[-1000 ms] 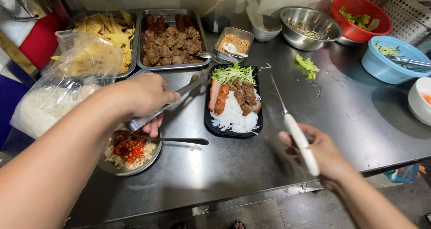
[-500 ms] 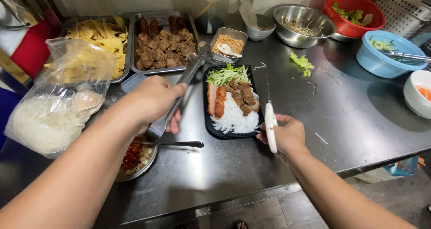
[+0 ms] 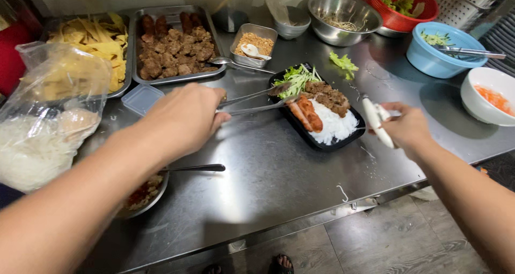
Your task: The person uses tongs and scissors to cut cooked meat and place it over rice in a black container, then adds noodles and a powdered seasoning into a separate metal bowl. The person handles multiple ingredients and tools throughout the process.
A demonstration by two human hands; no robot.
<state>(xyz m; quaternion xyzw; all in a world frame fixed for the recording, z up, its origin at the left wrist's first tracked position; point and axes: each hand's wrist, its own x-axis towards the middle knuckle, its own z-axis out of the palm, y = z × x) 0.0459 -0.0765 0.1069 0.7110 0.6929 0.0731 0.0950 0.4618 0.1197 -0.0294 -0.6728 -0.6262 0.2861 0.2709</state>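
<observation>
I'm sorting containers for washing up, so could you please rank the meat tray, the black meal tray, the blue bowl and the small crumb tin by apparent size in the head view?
Largest to smallest:
1. meat tray
2. black meal tray
3. blue bowl
4. small crumb tin

The black meal tray lies nearer the camera, so first and second place are unsure.
</observation>
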